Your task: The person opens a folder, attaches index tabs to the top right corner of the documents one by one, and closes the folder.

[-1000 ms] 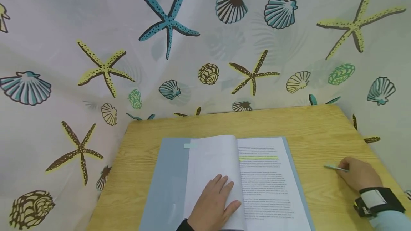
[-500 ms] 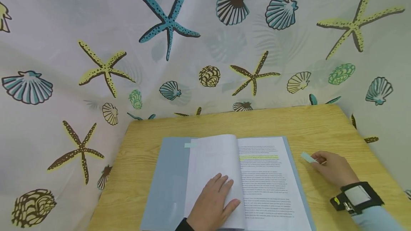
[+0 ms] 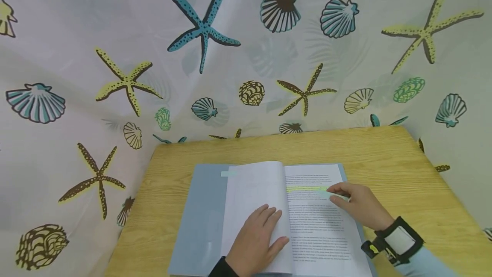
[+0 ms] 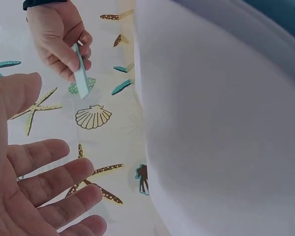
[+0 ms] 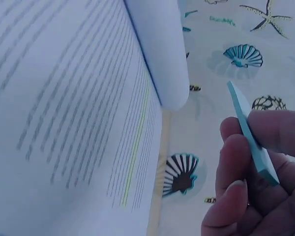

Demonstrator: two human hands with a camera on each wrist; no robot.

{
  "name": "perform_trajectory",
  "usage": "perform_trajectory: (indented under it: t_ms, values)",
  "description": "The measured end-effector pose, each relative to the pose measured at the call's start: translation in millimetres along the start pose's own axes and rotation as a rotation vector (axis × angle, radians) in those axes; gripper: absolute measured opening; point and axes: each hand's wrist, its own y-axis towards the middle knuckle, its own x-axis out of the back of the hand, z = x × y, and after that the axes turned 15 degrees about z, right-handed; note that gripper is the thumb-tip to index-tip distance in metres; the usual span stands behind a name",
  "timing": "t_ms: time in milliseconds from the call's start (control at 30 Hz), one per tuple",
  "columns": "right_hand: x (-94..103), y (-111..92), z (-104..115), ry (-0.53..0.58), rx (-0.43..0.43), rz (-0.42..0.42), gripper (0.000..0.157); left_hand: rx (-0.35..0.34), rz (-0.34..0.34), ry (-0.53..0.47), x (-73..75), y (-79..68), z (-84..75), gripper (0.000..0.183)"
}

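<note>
An open document (image 3: 319, 225) in a grey-blue folder (image 3: 205, 208) lies on the table. Its right page carries printed text with a yellow highlighted line. My left hand (image 3: 256, 238) rests with spread fingers on the blank turned page (image 3: 255, 183). My right hand (image 3: 361, 204) is over the upper right of the printed page, near the end of the highlight. Between thumb and fingers it pinches a narrow pale green pad of sticky notes (image 5: 253, 135), seen edge-on in the right wrist view. A similar pale green sticky tab (image 3: 228, 174) marks the left page's outer edge.
The wooden table (image 3: 403, 161) extends around the folder on both sides and behind. A white cloth (image 3: 269, 54) printed with starfish and shells hangs along the table's back and sides. A black wrist strap (image 3: 399, 240) with a small device sits on the right wrist.
My right hand has moved left with the sticky note pad, from the table at the right to over the printed page. The left hand has stayed nearly in place on the page.
</note>
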Motion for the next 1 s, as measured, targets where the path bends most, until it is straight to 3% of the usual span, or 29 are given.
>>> perform_trajectory:
  t_ms: [333,533,867,1000]
  values:
    - [-34.0,1,43,0.113,0.145,0.208,0.018,-0.085,-0.059,0.032,5.1,16.5,-4.2,0.067]
    - [-46.5,-3,57,0.207,0.203,0.329,0.027,-0.121,-0.104,0.023,0.9,19.7,-5.1,0.055]
    - [-53.9,-5,62,0.256,0.232,0.373,0.029,-0.157,-0.148,0.022,-2.9,17.7,-6.4,0.031]
    - [-51.3,-5,58,0.296,0.216,0.345,0.029,-0.13,-0.197,0.037,-2.9,16.6,-6.5,0.029]
